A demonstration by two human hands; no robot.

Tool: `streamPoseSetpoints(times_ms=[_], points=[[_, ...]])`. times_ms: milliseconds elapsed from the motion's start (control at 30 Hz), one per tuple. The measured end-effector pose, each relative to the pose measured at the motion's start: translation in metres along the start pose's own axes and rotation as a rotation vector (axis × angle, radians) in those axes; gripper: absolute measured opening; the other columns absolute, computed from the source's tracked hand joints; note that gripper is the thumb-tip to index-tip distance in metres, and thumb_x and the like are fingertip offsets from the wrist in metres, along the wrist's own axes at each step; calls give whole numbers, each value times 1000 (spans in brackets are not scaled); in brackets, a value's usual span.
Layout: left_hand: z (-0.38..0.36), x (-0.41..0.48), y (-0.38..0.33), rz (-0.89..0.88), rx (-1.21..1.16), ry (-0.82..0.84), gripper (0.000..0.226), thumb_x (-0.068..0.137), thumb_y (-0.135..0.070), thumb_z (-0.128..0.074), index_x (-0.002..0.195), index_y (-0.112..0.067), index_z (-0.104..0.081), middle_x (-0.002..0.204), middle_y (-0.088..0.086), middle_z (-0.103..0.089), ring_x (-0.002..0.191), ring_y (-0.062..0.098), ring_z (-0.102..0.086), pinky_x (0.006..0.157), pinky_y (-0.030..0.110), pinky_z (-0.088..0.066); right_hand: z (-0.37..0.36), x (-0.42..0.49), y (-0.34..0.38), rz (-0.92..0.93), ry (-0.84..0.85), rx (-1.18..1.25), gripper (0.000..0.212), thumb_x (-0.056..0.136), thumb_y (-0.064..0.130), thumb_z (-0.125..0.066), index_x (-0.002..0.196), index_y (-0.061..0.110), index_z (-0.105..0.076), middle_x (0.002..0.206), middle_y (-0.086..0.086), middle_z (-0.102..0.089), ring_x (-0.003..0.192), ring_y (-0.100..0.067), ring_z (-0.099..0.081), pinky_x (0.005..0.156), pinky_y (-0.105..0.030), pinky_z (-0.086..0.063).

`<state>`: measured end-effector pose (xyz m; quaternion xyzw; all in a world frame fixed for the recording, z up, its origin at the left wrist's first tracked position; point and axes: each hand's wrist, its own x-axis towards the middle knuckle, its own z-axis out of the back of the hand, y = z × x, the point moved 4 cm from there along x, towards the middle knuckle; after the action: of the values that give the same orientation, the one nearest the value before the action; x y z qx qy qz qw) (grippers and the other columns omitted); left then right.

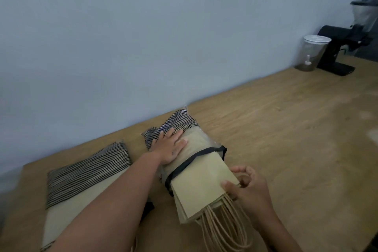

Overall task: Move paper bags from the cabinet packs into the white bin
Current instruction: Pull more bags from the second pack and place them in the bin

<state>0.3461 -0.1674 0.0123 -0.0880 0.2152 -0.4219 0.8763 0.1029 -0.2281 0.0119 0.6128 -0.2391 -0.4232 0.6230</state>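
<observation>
The paper bags point(204, 188) lie in a flat stack on the wooden counter point(286, 129), half out of the open, black-rimmed mouth of the pack point(191, 129). Their twine handles point(223, 229) trail toward me. My right hand point(245, 186) pinches the stack at its near right corner, with the thumb on the top bag and the fingers curled round the edge. My left hand point(171, 147) lies flat on the pack, fingers straight and spread, pressing it down just behind the black rim, near the striped far end.

Under my left forearm, just left of this pack, a second pack point(86, 172) lies with the same striped end. Well apart at the far right by the wall stand a clear container point(312, 53) with a white lid and a black grinder point(343, 49), touching or nearly so.
</observation>
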Motion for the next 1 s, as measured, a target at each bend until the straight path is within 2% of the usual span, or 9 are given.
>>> streamPoseSetpoints(times_ms=[167,333,400,533,633,667,767,900,1000], points=[[6,-19,-13,-37,-17,-292,57,96,-51,-24,149,-30,-17,160,2,-5,148,27,2,117,49,-4,-4,-4,-3,-90,125,99,38,80,4,-66,108,23,-49,99,-6,-65,85,-27,-68,72,-45,-59],[-16,-90,-13,-29,-331,-461,50,96,-41,-40,143,-23,-36,159,4,-12,148,23,-3,118,42,-10,-12,-4,-2,-148,205,180,41,81,13,-68,115,23,-47,105,-3,-62,91,-27,-67,66,-39,-59],[-34,-118,-10,6,-489,-507,52,94,-37,-48,142,-20,-37,158,6,-14,147,20,-7,116,34,-14,-15,-2,-2,-152,201,174,47,80,13,-70,121,22,-47,108,-4,-62,93,-28,-66,71,-43,-59],[-61,-147,-17,74,-740,-522,59,91,-32,-55,143,-15,-32,151,5,-29,141,15,-24,112,29,-24,-20,-2,-3,-139,202,218,55,80,8,-69,128,19,-46,106,-7,-64,94,-31,-66,79,-51,-57],[-70,-160,-34,69,-1059,-381,68,91,-27,-57,147,-22,-20,137,-7,-42,122,6,-45,94,16,-44,-23,-6,-4,-139,219,279,57,79,3,-68,129,17,-46,108,-11,-65,95,-32,-66,74,-48,-57],[-73,-161,-39,58,-1121,-354,70,90,-25,-59,147,-24,-17,136,-8,-44,119,6,-49,92,17,-47,-24,-8,-5,-137,225,290,57,79,2,-67,130,16,-46,109,-11,-65,95,-32,-66,72,-46,-58],[-75,-167,-45,104,-1115,-368,78,85,-26,-64,148,-24,-17,141,-3,-43,124,15,-48,104,39,-45,-21,-17,-7,-117,221,291,57,79,1,-67,130,17,-47,108,-11,-66,93,-30,-67,69,-43,-59],[-74,-184,-51,146,-1110,-355,76,87,-13,-63,148,-18,-18,133,-6,-39,121,12,-42,107,34,-40,-14,-33,-16,-107,199,269,59,77,3,-69,130,16,-48,110,-11,-66,94,-30,-67,74,-46,-58],[-82,-200,-50,147,-1108,-346,78,85,-11,-64,148,-18,-19,141,2,-40,125,17,-44,107,41,-41,-9,-49,-25,-111,184,272,60,76,2,-71,130,15,-48,109,-12,-67,95,-31,-67,79,-49,-56]])
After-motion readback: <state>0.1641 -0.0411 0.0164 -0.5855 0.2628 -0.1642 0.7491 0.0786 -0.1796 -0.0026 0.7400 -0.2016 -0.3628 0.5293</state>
